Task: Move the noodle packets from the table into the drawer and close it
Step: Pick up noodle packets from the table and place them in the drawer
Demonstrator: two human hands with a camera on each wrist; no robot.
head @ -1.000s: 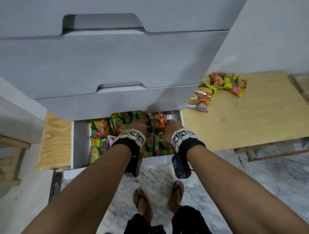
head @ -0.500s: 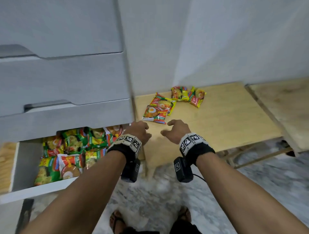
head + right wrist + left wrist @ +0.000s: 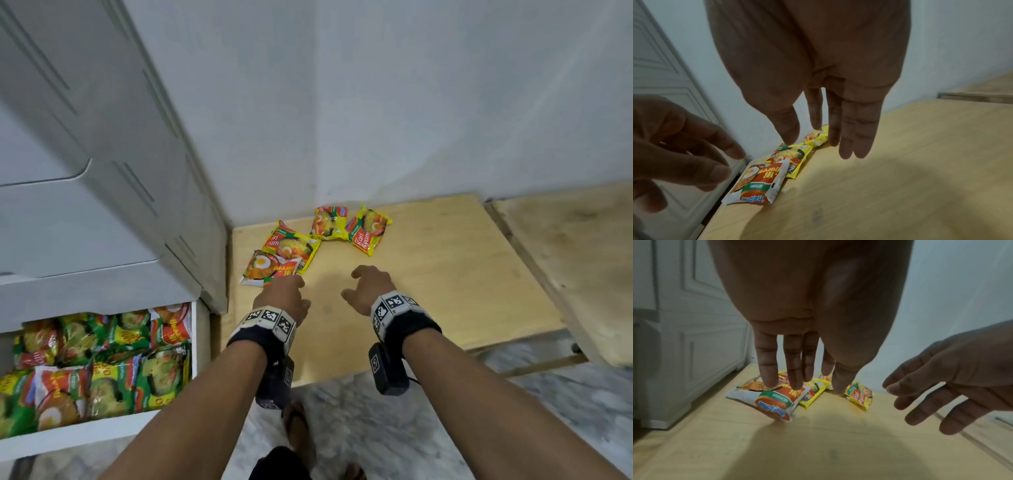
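Several noodle packets lie on the wooden table (image 3: 428,291) near the wall: a white-and-red one (image 3: 270,270) (image 3: 770,395) (image 3: 758,180) closest, a yellow one (image 3: 294,248) behind it, and two more yellow ones (image 3: 329,222) (image 3: 368,231) further back. My left hand (image 3: 284,294) hovers just before the white-and-red packet, fingers (image 3: 766,369) straight and empty. My right hand (image 3: 370,287) hovers over bare table to the right, fingers (image 3: 857,138) extended, holding nothing. The bottom drawer (image 3: 102,431) stands pulled out at lower left, filled with several green and red packets (image 3: 102,363).
A grey drawer cabinet (image 3: 102,171) rises at left, its side against the table. A white wall (image 3: 411,102) backs the table. A second wooden board (image 3: 575,257) adjoins on the right. Marble floor (image 3: 376,428) and my feet lie below.
Both hands have left the drawer and moved right and forward over the table toward the loose packets. The view has swung right with them.
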